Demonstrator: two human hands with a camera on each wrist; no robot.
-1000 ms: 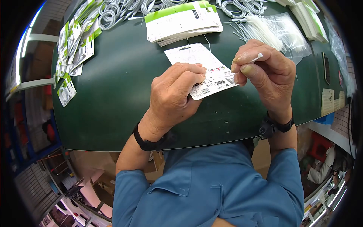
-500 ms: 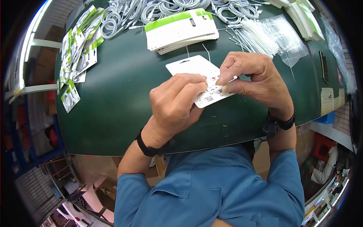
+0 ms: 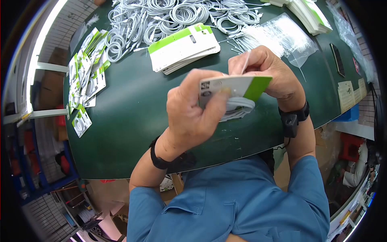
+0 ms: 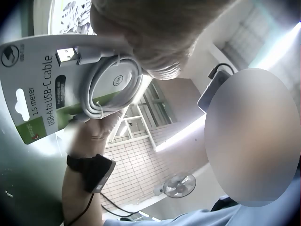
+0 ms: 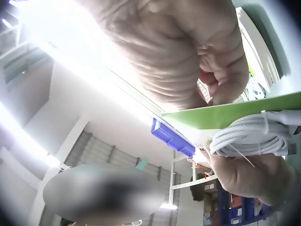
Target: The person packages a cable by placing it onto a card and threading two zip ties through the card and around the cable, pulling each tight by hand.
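Note:
My left hand [image 3: 191, 113] grips a green-and-white retail card [image 3: 258, 88], thumb on its front. A coiled white USB cable [image 3: 240, 105] lies against that front. The card's "USB-A to USB-C cable" print shows in the left wrist view, where thin ties bind the coil [image 4: 89, 92]. Behind the card's upper edge is my right hand [image 3: 272, 74], fingers curled, pinching a thin white cable tie [image 3: 246, 60]. In the right wrist view a tie tail [image 5: 242, 155] pokes out by the coil, and the card partly hides my right fingertips.
On the green table [image 3: 129, 133], a stack of cards [image 3: 181, 50] stands ahead, with many coiled cables [image 3: 161, 16] behind it. Loose cable ties [image 3: 262, 38] and their bag lie to the right. Finished-looking carded cables [image 3: 86, 72] are heaped left. A phone [image 3: 337, 59] lies far right.
The card has gone from lying back-side up near the table to being lifted and tilted, showing its green part and coil. My right hand has moved from the card's printed back to behind its upper edge.

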